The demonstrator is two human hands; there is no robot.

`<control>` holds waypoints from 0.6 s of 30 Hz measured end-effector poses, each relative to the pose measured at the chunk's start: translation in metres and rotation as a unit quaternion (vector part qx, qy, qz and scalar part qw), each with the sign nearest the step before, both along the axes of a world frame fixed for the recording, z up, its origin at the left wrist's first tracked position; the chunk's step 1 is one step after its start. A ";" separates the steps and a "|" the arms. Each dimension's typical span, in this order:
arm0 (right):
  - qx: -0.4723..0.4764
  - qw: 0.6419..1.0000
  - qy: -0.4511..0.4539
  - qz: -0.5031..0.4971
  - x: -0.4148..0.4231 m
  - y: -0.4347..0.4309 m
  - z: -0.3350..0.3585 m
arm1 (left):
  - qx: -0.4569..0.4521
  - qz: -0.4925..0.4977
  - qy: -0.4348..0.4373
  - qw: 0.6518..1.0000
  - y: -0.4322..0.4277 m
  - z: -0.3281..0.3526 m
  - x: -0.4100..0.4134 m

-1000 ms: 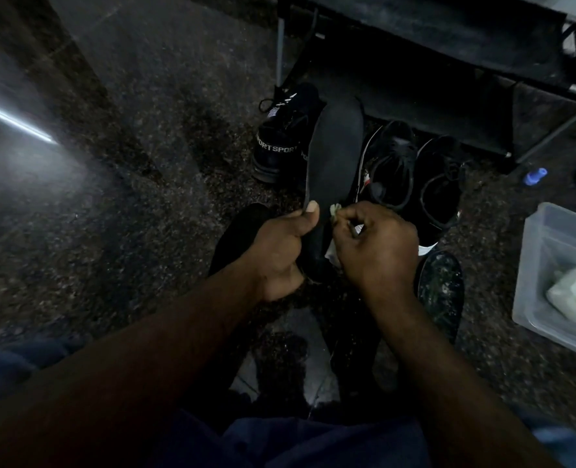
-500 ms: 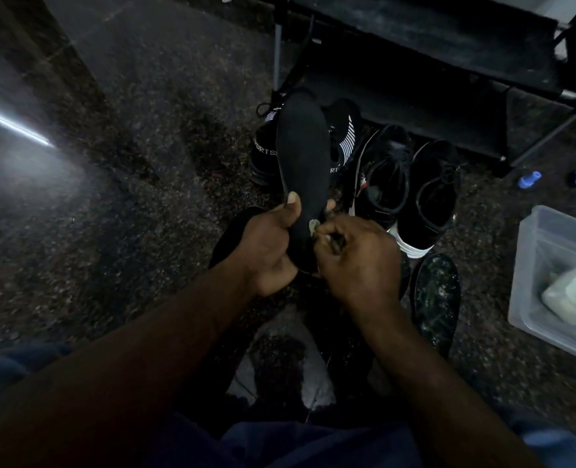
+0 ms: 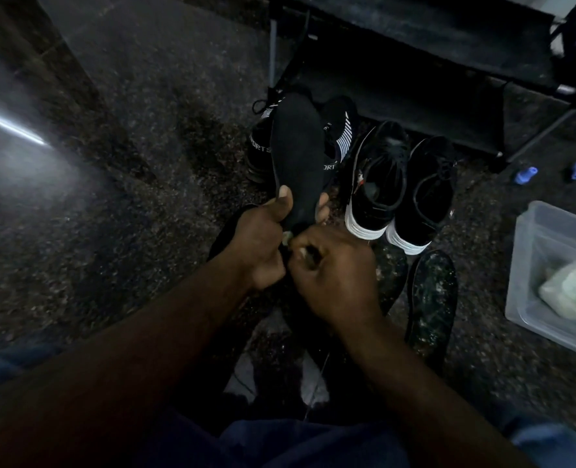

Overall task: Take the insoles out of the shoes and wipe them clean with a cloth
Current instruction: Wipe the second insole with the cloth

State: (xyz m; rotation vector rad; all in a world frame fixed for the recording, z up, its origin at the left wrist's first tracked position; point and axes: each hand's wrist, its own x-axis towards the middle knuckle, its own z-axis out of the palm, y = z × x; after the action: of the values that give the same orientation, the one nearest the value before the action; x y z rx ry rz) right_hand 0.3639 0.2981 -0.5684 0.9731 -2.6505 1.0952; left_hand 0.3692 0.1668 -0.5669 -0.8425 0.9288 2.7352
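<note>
Grips the black insole (image 3: 298,157) upright by its heel end in the left hand (image 3: 259,241), thumb on the near face, fingers (image 3: 323,201) curled round behind. Pinches a pale scrap of cloth (image 3: 287,236) against that heel in the closed fingers of the right hand (image 3: 333,275), touching the left. Beyond the fingers, striped black shoes (image 3: 342,133) beside white-soled black shoes (image 3: 377,184) on the floor; right of the fingers, a second insole (image 3: 431,309) lying flat, then a clear tub (image 3: 529,251).

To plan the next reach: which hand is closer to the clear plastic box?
The right hand. It pinches a cloth against the insole, with the box off to its right. The left hand grips the insole further left, away from the box.
</note>
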 end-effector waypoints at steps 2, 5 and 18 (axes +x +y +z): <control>0.025 1.000 0.005 0.011 0.000 -0.003 0.000 | -0.001 0.002 -0.004 1.000 -0.001 -0.001 0.001; 0.013 0.996 0.017 -0.091 -0.023 0.006 -0.002 | 0.011 0.007 -0.003 1.000 0.000 -0.001 0.000; 0.014 0.992 0.029 -0.120 -0.033 0.013 -0.003 | -0.056 -0.007 -0.008 0.998 0.013 -0.002 0.005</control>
State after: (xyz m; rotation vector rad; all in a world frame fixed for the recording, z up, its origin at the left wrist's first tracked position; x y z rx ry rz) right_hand 0.3314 0.3106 -0.5713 0.6557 -2.6564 0.9639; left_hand 0.3743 0.1794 -0.5686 -0.8710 1.0893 2.6827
